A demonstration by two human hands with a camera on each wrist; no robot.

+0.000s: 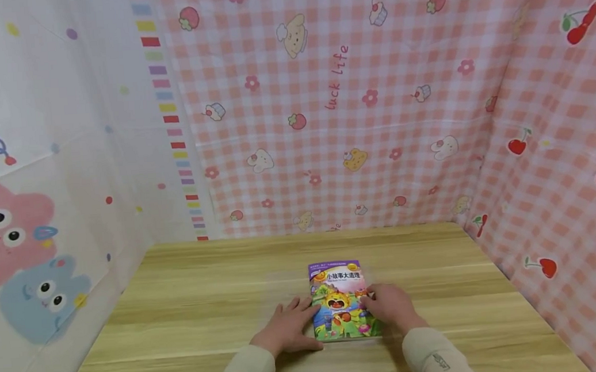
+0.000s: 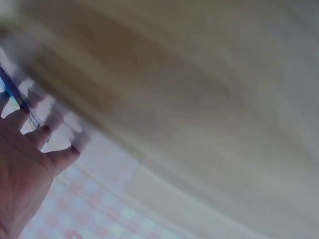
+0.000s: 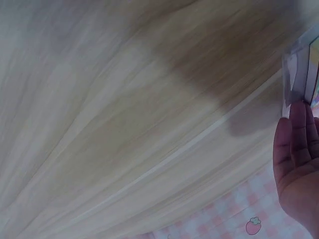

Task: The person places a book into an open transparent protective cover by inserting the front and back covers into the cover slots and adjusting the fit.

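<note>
A colorful children's book [image 1: 340, 315] with a purple top band and a cartoon animal lies face up near the table's front. My left hand [image 1: 289, 326], its fingers spread, rests on the tabletop with fingertips at the book's left edge. On the other side, my right hand [image 1: 389, 305] pinches the book's right edge, with a digit over the cover. A clear plastic sheet [image 3: 286, 82] shows beside the book at the right fingertips in the right wrist view. That view hides the right thumb. In the left wrist view, the left hand [image 2: 25, 169] shows extended fingers beside the book's edge.
The wooden table [image 1: 202, 296] reaches back to a pink checked cloth [image 1: 407, 115] hung behind it. A white cloth with cartoon figures [image 1: 41, 302] hangs at the left, and checked cloth with cherries [image 1: 576, 149] at the right.
</note>
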